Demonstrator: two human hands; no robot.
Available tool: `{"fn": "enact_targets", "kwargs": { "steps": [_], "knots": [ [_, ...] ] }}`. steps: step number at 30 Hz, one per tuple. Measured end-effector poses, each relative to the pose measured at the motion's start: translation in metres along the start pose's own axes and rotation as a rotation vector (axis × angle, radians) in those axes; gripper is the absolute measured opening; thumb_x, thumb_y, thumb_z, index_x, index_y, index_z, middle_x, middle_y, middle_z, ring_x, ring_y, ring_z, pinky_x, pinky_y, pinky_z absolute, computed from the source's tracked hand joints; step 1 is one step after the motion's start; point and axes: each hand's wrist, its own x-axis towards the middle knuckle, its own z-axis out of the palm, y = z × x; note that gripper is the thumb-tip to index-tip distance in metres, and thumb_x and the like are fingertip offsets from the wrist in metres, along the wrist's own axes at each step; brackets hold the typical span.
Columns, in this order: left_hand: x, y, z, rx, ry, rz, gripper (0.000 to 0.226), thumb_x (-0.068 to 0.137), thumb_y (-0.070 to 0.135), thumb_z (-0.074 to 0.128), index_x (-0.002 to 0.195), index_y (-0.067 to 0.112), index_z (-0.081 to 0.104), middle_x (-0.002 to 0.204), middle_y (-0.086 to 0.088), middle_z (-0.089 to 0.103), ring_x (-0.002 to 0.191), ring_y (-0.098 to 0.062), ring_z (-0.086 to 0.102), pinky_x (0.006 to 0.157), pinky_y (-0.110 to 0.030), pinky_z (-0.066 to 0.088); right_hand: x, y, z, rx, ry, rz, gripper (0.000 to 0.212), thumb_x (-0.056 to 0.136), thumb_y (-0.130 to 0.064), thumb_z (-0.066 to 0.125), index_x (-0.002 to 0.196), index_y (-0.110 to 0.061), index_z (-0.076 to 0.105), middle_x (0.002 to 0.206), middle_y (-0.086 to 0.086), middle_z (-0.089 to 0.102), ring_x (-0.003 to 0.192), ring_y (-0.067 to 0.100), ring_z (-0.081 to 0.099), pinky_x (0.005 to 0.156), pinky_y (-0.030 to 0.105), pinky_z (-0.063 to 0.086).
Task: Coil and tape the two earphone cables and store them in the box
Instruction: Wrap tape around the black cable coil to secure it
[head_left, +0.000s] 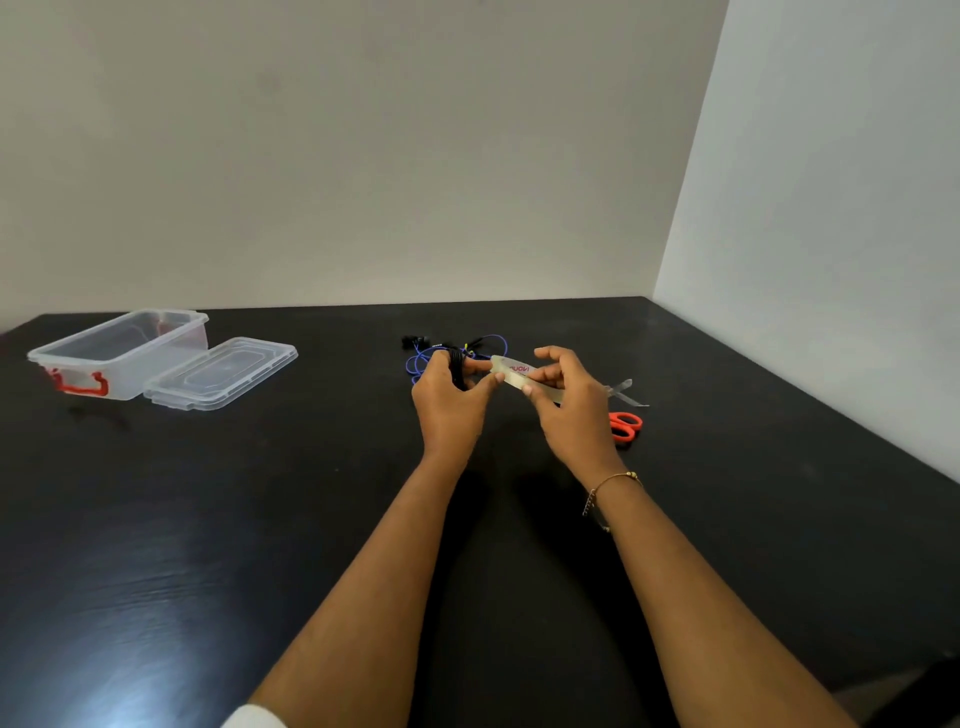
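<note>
Left hand (449, 387) grips a coiled black earphone cable (457, 366), wound round the fingers, thumb and index pinching the near end of a clear roll of adhesive tape (522, 378) with pink lettering on its core. Right hand (563, 397) holds that tape roll, fingers curled round it, index raised above. Both hands are up over the black wooden table (260, 519), centre-right.

Blue earphone cable (457, 353) lies loose and tangled on the table just behind the left hand; black earbuds sit at its far left end. Not coiled.

Clear plastic storage box with red latch handles (117, 353) sits far left, open, well apart from the hands. Its clear flat lid (221, 373) lies just right of it, touching or nearly so, cannot tell.

Orange-handled scissors (626, 423) lie on the table just right of the right hand, blades pointing away. Thin gold bracelet (610, 483) on the right wrist.
</note>
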Motion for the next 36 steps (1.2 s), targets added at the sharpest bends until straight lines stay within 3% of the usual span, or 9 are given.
{"fn": "enact_targets", "kwargs": {
  "steps": [6,9,12,18,20,24,27,32,36],
  "knots": [
    [0.000,-0.002,0.001,0.021,0.029,0.009,0.018,0.077,0.007,0.070,0.082,0.013,0.054,0.074,0.010,0.057,0.068,0.000,0.056,0.059,-0.005,0.047,0.000,0.002,0.002,-0.055,0.000,-0.011,0.035,0.085,-0.003,0.060,0.119,-0.006,0.054,0.107,0.011,0.063,0.103,0.017,0.059,0.075,0.008,0.042],
    [0.000,-0.002,0.002,0.056,0.009,0.032,0.017,0.077,0.004,0.069,0.084,0.010,0.054,0.073,0.010,0.057,0.067,0.000,0.056,0.061,-0.003,0.046,-0.001,0.004,0.005,-0.081,0.030,-0.001,0.031,0.085,-0.005,0.061,0.115,-0.008,0.056,0.106,0.009,0.064,0.102,0.019,0.060,0.086,0.026,0.050],
    [0.001,-0.002,0.002,0.093,-0.012,0.051,0.018,0.078,0.003,0.069,0.083,0.012,0.053,0.074,0.008,0.058,0.068,-0.001,0.056,0.062,-0.006,0.048,-0.002,0.006,0.009,-0.168,0.048,0.021,0.027,0.085,-0.010,0.061,0.111,-0.015,0.058,0.099,0.001,0.063,0.096,0.018,0.060,0.089,0.048,0.048],
    [0.003,0.000,-0.001,0.170,-0.060,0.133,0.021,0.077,0.006,0.070,0.077,0.014,0.050,0.070,0.008,0.058,0.066,-0.005,0.057,0.066,-0.018,0.049,-0.004,0.003,0.014,-0.237,0.002,-0.008,0.032,0.083,-0.011,0.063,0.114,-0.016,0.057,0.094,-0.001,0.059,0.095,0.021,0.060,0.085,0.051,0.049],
    [0.003,0.003,-0.002,0.211,-0.096,0.200,0.020,0.078,0.006,0.070,0.079,0.012,0.051,0.070,0.010,0.058,0.065,-0.004,0.056,0.066,-0.016,0.048,-0.003,0.004,0.014,-0.236,0.024,-0.027,0.037,0.083,-0.007,0.062,0.118,-0.018,0.057,0.099,0.006,0.061,0.093,0.023,0.060,0.082,0.048,0.052],
    [0.000,0.005,-0.001,0.283,-0.197,0.341,0.017,0.078,0.001,0.068,0.082,0.007,0.052,0.079,-0.005,0.066,0.069,-0.015,0.061,0.066,-0.017,0.047,0.000,0.006,0.007,-0.165,0.015,0.008,0.049,0.084,0.001,0.058,0.128,-0.022,0.052,0.097,0.009,0.055,0.085,0.016,0.055,0.082,0.029,0.050],
    [-0.003,0.012,-0.004,0.223,-0.217,0.364,0.022,0.078,0.002,0.068,0.080,0.011,0.048,0.073,0.004,0.061,0.061,-0.005,0.056,0.065,-0.014,0.048,0.001,0.006,0.005,-0.198,0.021,0.009,0.036,0.088,-0.004,0.055,0.122,-0.018,0.058,0.106,0.015,0.050,0.095,0.025,0.054,0.081,0.027,0.046],
    [-0.001,0.018,-0.012,0.158,-0.216,0.278,0.029,0.079,0.004,0.068,0.072,0.019,0.045,0.070,0.010,0.057,0.062,-0.005,0.055,0.063,-0.008,0.048,0.003,0.004,0.005,-0.177,0.068,-0.011,0.016,0.088,-0.011,0.057,0.101,-0.009,0.067,0.093,0.005,0.042,0.078,0.013,0.045,0.062,0.006,0.032],
    [0.005,0.016,-0.021,0.114,-0.213,0.106,0.024,0.077,0.005,0.070,0.074,0.014,0.048,0.070,0.006,0.058,0.067,-0.008,0.055,0.061,-0.008,0.047,0.000,0.005,0.007,-0.190,0.039,-0.111,0.016,0.086,-0.011,0.061,0.098,-0.003,0.069,0.099,0.003,0.039,0.085,0.011,0.046,0.070,0.008,0.036]
  ]
}}
